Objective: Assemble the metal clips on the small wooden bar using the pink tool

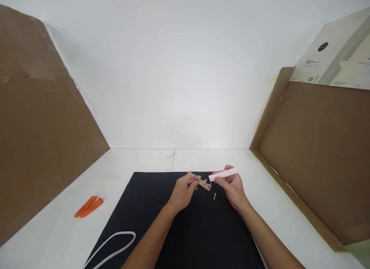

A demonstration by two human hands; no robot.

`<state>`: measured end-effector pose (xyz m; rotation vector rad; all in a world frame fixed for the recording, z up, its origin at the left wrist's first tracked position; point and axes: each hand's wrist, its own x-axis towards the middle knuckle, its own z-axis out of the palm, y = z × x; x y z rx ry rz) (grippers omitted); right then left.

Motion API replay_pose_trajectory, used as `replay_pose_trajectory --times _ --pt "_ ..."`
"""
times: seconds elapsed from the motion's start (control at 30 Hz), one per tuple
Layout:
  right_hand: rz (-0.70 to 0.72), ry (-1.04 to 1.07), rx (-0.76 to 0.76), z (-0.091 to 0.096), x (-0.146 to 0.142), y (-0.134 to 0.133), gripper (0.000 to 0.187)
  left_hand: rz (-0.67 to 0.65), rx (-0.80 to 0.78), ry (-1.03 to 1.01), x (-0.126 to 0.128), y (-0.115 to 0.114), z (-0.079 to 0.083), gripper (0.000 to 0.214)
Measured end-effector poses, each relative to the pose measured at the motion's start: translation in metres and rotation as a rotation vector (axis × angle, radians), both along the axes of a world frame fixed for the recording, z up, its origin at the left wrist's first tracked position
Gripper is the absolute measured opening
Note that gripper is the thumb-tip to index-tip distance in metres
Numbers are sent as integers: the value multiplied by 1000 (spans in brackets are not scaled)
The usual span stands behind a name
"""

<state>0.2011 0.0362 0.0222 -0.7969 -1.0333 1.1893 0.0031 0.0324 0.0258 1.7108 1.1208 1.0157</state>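
My left hand (187,187) pinches the left end of a small wooden strip with several shiny metal hooks (206,185); the fingers hide part of it. I cannot tell whether the strip rests on the black mat or is slightly raised. To the right, my right hand (233,186) is closed on a long pale pink bar (222,174), tilted up toward its right end. The bar's left tip is close to the hooks. Between the hands, a short metal pin (214,196) lies on the mat.
The black mat (211,238) covers the middle of the white table (58,226). Two orange finger-shaped pieces (89,207) lie on the left. A white cord loop (118,233) crosses the mat's left edge. Cardboard panels (43,138) flank both sides, with a white wall (179,68) behind.
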Motion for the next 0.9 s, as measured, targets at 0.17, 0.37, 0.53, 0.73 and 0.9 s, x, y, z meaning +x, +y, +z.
replay_pose_trajectory --times 0.17,0.37,0.53,0.73,0.9 --pt "43 -74 26 5 -4 -5 55 -44 89 122 2 -5 6 26" --pt "-114 -118 68 3 -7 -6 51 -44 135 155 5 -6 7 27" --pt "-127 -148 96 7 -5 -8 48 -38 139 154 4 -6 6 26" --pt "86 -142 96 11 -9 -15 44 -43 131 137 3 -7 7 24" --pt "-38 -130 73 7 -8 -11 47 -38 147 145 3 -7 8 25"
